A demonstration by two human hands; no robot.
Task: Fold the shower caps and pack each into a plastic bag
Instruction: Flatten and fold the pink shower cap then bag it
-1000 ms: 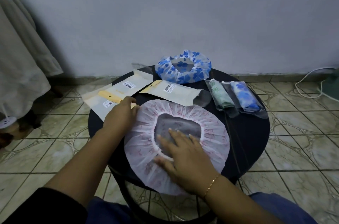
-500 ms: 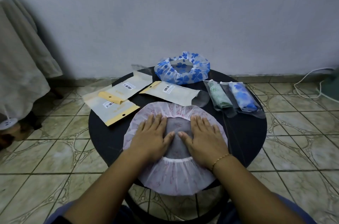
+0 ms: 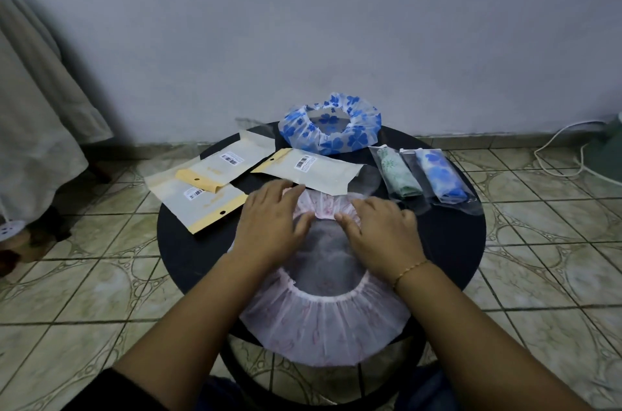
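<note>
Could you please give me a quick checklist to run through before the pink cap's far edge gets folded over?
1. Both hands on the far edge: left hand and right hand rest on the pink shower cap by its far rim. Ok.
2. Firm pinch on the rim: fingertips are bunching the frill, but the actual grip is unclear. Cannot tell.
3. Cap fully on the round table: its near edge hangs past the rim. Not ok.
4. Free bag within reach: an empty plastic bag lies just beyond the fingers. Ok.
5. Cap clear of that bag: their edges meet or overlap. Cannot tell.
</note>
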